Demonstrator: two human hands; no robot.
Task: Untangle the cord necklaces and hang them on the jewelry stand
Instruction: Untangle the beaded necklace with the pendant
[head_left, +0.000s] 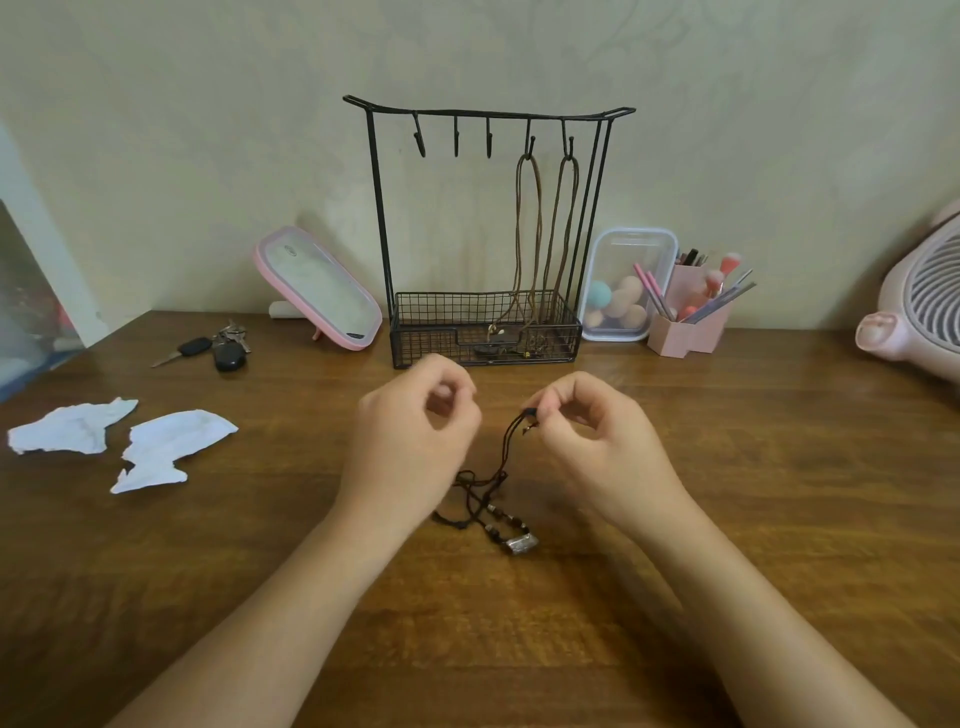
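Two hands are up over the brown wooden desk (727, 467). The right hand (587, 431) pinches the top end of a tangled dark cord necklace (488, 506) between thumb and finger, so its grip is closed on the cord. The cord hangs down from the fingers. The rest lies in a little heap on the desk between the two wrists, with small beads and a silver charm (522, 544) at the near end. The left hand (415, 421) is just beside the cord, with its fingers curled in. It is blurry, and I cannot tell if its grip holds any cord.

Behind the hands stands the black wire jewelry stand (426, 322), with a basket at the bottom. Two long brown cord necklaces (519, 223) hang from the two hooks on the right, and their ends drop into the basket.

Nearby sit a pink mirror (317, 288), a bunch of keys (221, 349), two torn bits of white paper (166, 447), a clear box of makeup sponges (623, 291) and a pink brush holder (693, 325).
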